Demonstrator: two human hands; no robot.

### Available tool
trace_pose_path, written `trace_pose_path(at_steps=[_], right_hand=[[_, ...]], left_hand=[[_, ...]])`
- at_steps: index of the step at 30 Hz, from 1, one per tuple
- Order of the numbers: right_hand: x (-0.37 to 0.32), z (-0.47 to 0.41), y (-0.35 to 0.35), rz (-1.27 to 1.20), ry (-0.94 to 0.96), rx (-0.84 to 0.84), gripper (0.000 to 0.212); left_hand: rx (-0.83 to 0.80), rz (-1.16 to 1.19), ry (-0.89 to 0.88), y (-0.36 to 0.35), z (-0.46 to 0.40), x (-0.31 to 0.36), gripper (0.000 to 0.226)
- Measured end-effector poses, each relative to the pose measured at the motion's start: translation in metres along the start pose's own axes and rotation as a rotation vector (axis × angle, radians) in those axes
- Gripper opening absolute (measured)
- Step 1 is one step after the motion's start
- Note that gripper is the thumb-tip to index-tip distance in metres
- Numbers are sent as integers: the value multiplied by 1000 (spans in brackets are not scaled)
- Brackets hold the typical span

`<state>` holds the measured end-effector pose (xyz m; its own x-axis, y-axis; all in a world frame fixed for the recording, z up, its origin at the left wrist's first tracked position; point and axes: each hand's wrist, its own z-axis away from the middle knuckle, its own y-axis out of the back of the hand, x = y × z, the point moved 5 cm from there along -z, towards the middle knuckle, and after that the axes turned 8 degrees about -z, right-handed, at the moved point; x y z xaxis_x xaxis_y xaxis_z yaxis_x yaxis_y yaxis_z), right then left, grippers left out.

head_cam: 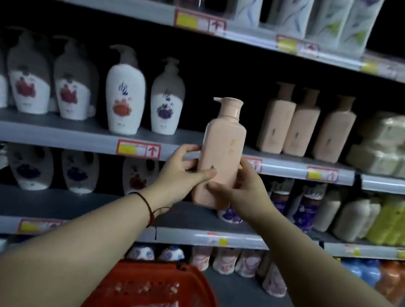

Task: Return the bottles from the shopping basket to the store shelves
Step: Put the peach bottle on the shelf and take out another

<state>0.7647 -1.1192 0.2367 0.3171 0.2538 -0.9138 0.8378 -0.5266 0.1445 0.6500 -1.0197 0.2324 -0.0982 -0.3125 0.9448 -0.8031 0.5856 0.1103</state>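
The peach pump bottle (221, 154) stands upright at the centre of view, held in front of the middle shelf's edge (91, 141): the left hand (182, 170) grips its lower body from 9 o'clock with the thumb across the front, and the right hand (240, 186) clasps it from 3 o'clock, fingers curled behind. The step in hand looks like seating it with its kin, the three matching peach bottles (305, 125) at 2 o'clock on the same shelf. To do it well, keep it upright, lift the base over the price-tag rail (253, 163), then slide it back and right until it sits beside the leftmost of them. There is a dark open gap on the shelf between the white pump bottle with the purple flower (166, 99) and the peach row, giving room to move; the shelf above leaves clearance for the pump head. The red shopping basket (158, 298) hangs at 6 o'clock, with a floral pack still inside.
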Motion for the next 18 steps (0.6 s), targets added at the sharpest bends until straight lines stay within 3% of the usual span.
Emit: trace_pose_path(at_steps=[4, 8, 11, 18], right_hand=[[-17, -42, 34, -33, -10, 118, 87], [-15, -82, 56, -20, 4, 180, 66], [-4, -112, 69, 5, 28, 170, 57], [31, -187, 89, 161, 112, 195, 68]], left_hand=[[-114, -104, -71, -21, -45, 36, 72], [-183, -209, -118, -41, -88, 53, 77], [-169, -203, -106, -54, -123, 43, 80], [-50, -194, -126, -70, -200, 8, 79]])
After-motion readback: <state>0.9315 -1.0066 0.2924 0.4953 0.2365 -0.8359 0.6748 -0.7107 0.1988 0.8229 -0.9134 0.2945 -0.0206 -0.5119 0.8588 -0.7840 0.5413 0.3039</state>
